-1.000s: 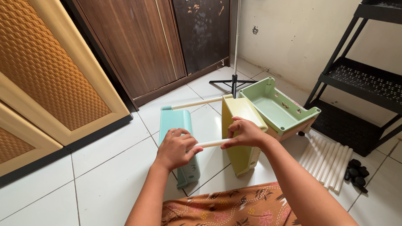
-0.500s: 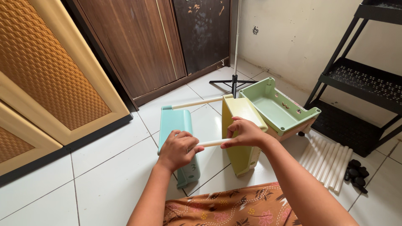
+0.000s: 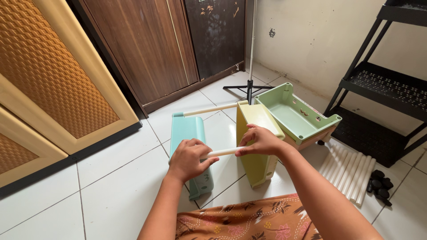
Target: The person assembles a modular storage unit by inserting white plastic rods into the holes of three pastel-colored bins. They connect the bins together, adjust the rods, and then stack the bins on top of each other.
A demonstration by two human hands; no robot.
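Hands unchanged against the two earlier pictures: left hand [image 3: 189, 158] still closed round one end of cream rod [image 3: 224, 152], right hand [image 3: 262, 140] still pinching the other end. Rod held level between teal panel [image 3: 189, 133] at 9 o'clock and yellow panel [image 3: 258, 142] at 3 o'clock; a hold rather than a move. Second rod [image 3: 209, 110] already bridging the panels at 12 o'clock. White tiled floor [image 3: 111, 186]; green tray [image 3: 296, 115], spare rods [image 3: 349, 171], black shelf rack [image 3: 387, 84] toward 2 o'clock; wooden doors [image 3: 147, 49] beyond.
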